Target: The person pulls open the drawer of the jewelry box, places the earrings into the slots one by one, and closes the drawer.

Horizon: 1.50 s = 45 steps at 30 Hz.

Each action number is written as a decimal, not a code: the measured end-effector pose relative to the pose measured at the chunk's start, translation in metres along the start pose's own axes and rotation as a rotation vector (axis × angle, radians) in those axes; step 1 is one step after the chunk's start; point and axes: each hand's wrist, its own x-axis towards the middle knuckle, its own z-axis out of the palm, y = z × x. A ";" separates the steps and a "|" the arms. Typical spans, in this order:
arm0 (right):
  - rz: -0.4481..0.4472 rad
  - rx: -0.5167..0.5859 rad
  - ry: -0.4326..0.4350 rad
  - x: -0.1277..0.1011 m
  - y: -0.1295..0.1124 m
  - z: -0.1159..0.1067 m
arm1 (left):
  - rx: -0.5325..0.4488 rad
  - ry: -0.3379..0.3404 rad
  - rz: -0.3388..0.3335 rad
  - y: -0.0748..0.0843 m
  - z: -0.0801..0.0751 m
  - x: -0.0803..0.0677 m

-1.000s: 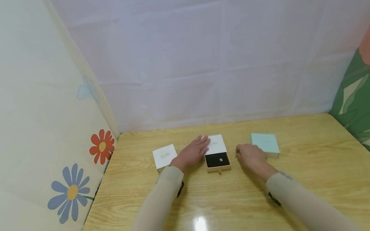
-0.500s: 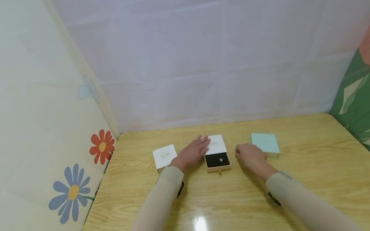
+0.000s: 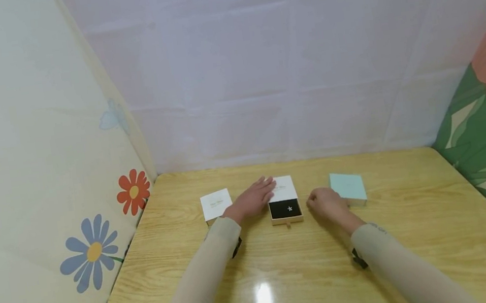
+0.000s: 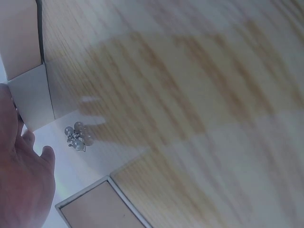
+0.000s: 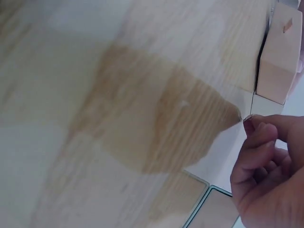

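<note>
A small box lies mid-table, its white sleeve (image 3: pixel 284 187) pushed back and its tan drawer (image 3: pixel 287 220) pulled out toward me. The drawer's black pad carries a tiny silver piece (image 3: pixel 289 209). My left hand (image 3: pixel 253 199) lies flat with straight fingers on the sleeve's left part. My right hand (image 3: pixel 325 202) rests on the table just right of the drawer, fingers curled in, with nothing visible in it. The right wrist view shows those curled fingers (image 5: pixel 260 135) near the drawer front (image 5: pixel 281 57). In the left wrist view a small bead cluster (image 4: pixel 77 136) lies beside my left hand (image 4: pixel 23 185).
A closed white box (image 3: pixel 216 204) sits left of my left hand. A mint-green box (image 3: pixel 348 188) sits just right of my right hand. The wooden table (image 3: pixel 287 278) is walled by a white backdrop and flowered panels on both sides.
My right hand has slid slightly left, toward the open drawer. The left hand and the boxes have stayed put.
</note>
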 end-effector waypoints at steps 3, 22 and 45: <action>0.001 0.041 -0.007 -0.001 0.000 -0.002 | -0.004 -0.001 0.000 0.001 0.000 0.000; -0.020 0.293 -0.025 -0.005 -0.007 -0.006 | 0.012 -0.002 0.006 -0.004 0.004 0.004; -0.034 0.337 -0.027 -0.003 -0.009 -0.005 | -0.007 -0.002 -0.002 -0.001 0.000 0.001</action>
